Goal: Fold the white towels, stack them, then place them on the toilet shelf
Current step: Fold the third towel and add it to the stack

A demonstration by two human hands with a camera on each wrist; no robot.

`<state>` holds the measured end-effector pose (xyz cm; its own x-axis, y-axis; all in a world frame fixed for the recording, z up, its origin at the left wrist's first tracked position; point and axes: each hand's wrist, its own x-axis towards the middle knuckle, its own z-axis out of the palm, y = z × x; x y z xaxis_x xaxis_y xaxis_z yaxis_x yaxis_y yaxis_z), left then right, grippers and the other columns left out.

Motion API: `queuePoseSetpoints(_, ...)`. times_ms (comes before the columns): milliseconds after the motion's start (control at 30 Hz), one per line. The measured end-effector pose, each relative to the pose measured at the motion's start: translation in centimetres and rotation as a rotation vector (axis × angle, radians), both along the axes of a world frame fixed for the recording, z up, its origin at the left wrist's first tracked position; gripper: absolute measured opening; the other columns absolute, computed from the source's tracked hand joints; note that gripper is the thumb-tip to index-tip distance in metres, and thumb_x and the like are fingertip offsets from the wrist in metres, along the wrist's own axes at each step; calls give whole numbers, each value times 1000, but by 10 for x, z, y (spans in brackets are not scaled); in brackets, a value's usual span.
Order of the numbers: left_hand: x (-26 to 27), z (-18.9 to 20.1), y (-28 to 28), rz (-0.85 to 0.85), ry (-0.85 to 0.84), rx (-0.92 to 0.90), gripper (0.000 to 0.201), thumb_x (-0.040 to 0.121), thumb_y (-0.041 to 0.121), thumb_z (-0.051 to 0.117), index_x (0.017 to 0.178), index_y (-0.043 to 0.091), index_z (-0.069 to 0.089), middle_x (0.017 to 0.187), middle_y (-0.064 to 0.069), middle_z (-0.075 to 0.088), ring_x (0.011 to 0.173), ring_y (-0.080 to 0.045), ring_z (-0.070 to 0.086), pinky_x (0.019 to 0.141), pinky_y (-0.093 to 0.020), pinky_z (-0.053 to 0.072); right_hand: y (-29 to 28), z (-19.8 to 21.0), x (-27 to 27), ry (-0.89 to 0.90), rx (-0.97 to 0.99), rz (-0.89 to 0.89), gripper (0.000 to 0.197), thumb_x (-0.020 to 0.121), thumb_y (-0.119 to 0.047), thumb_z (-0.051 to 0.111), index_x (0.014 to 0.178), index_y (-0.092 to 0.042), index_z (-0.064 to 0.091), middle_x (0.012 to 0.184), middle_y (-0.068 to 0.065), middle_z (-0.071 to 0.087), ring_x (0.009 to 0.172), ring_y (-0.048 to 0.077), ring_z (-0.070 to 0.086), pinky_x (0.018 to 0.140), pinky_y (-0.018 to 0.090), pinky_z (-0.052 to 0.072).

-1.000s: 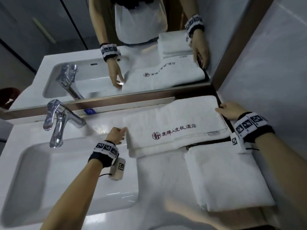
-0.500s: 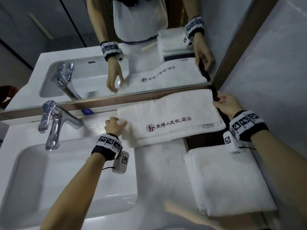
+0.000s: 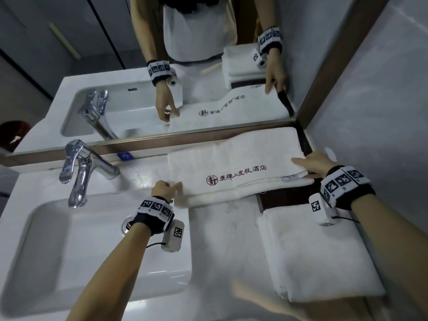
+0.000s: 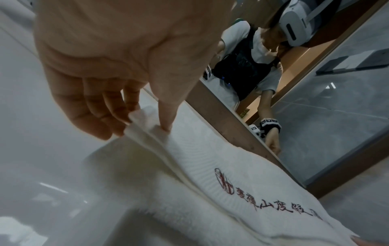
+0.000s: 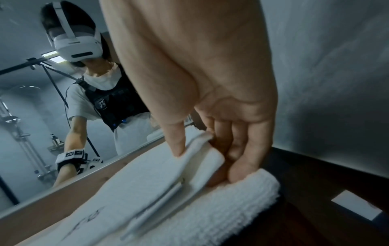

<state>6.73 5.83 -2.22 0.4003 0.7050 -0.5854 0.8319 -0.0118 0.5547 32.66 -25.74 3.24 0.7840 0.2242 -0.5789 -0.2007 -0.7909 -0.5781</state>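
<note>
A white towel (image 3: pixel 234 165) with dark red lettering lies lengthwise on the counter against the mirror, folded into a long strip. My left hand (image 3: pixel 165 189) pinches its left end (image 4: pixel 145 126) between thumb and fingers. My right hand (image 3: pixel 311 164) pinches the right end (image 5: pixel 202 154), thumb on top and fingers under the upper layers. A second white towel (image 3: pixel 317 253), folded into a thick rectangle, lies on the counter in front right, below my right wrist.
A white sink basin (image 3: pixel 69 246) with a chrome faucet (image 3: pixel 81 170) fills the left of the counter. The mirror (image 3: pixel 162 77) runs along the back, a grey wall (image 3: pixel 382 112) closes the right side. A dark wooden tray edge (image 3: pixel 284 198) shows between the towels.
Both hands have taken hold of the towel's ends; the towel has shifted a little toward the mirror. The folded towel in front has not moved.
</note>
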Motion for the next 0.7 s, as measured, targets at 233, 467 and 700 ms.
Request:
queuePoseSetpoints(233,-1,9,-5,-27,-20,53,34,83,32,66,67,11,44,71,-6,47,74,-23,50,67,-31,39,6,8,-3,126,101,-106,27,91,-30,59,97,-4,58,109,13,59,95,21,56,70,29,50)
queuePoseSetpoints(467,3,14,-12,66,-170,-89,31,90,28,58,70,8,46,73,-10,52,60,-21,50,69,-35,48,9,6,-10,74,64,-76,44,93,-25,56,122,7,53,126,22,57,113,32,55,85,35,44)
queuePoseSetpoints(700,-2,24,-4,410,-540,-564,18,93,10,50,109,4,50,121,-16,48,112,-38,49,88,-50,50,7,18,-6,72,198,-206,47,95,-23,49,135,1,41,133,19,48,110,33,50,72,38,46)
